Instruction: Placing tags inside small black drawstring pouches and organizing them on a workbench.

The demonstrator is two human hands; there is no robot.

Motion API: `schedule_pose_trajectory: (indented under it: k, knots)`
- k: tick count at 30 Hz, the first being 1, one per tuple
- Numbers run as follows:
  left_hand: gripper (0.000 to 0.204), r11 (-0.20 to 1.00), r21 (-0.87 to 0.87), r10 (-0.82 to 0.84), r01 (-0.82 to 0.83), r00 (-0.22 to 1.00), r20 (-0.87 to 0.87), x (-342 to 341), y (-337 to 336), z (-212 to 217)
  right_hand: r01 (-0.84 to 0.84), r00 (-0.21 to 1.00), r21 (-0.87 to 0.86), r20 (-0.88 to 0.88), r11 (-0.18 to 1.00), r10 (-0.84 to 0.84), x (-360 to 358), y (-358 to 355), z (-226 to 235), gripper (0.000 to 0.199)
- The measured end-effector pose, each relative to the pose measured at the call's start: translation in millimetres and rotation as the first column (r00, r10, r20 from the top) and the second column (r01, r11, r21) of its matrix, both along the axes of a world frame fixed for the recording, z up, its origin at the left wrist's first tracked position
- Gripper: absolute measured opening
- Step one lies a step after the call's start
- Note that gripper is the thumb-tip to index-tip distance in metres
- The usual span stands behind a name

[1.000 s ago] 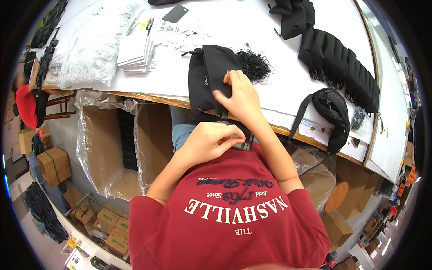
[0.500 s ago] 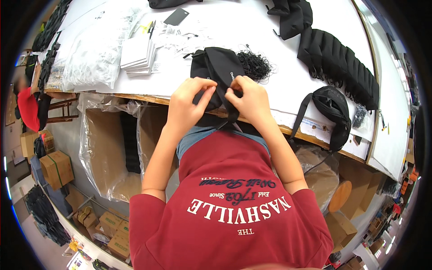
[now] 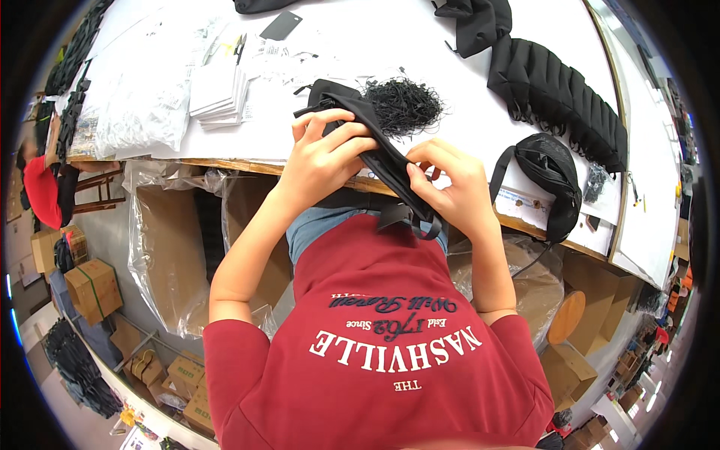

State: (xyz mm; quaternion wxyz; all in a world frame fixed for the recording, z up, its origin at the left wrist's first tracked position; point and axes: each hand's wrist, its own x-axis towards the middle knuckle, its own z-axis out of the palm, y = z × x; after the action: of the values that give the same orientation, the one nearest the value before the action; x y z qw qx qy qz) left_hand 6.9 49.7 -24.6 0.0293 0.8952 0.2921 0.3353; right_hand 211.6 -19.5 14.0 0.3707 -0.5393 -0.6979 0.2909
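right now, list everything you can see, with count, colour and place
black fabric pouch with strap: one, black, held over the table edge
tangle of thin black cords: one pile, black, on the table behind the pouch
row of black fabric pouches: one row, count unclear, black, table right
black waist bag: one, black, right table edge
stack of white paper cards: one, white, table left
clear plastic bags: one heap, clear, far left of table
white table: one, white
brown cardboard boxes: several, brown, floor left
left hand: gripping the pouch
right hand: pinching its strap

Bag (image 3: 360, 131) left of thread tangle (image 3: 405, 105)
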Motion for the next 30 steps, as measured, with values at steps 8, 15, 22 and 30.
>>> schedule_pose_trajectory:
  k: [8, 15, 22, 30]
  knots:
    - [0.031, 0.997, -0.063, -0.039, 0.042, 0.998, 0.040, -9.2, -12.2, 4.7, -0.050, 0.995, -0.013, -0.090, 0.999, 0.049, -1.5, -4.0, -5.1, 0.005]
    - [0.031, 0.968, -0.246, -0.043, 0.047, 0.999, 0.019, -8.3, -19.7, 14.3, -0.038, 0.998, 0.033, -0.055, 0.999, 0.040, -5.4, -5.9, -9.4, 0.004]
    - [0.030, 0.972, -0.219, -0.070, 0.082, 0.996, 0.063, -13.2, -20.1, 10.9, -0.052, 0.998, 0.069, -0.031, 0.996, 0.054, -11.7, -9.1, -9.2, 0.005]
    - [0.019, 0.930, -0.325, -0.272, 0.171, 0.916, -0.295, -18.7, -46.5, 35.2, 0.148, 0.974, -0.025, -0.169, 0.989, -0.150, -3.1, 5.8, -13.7, 0.007]
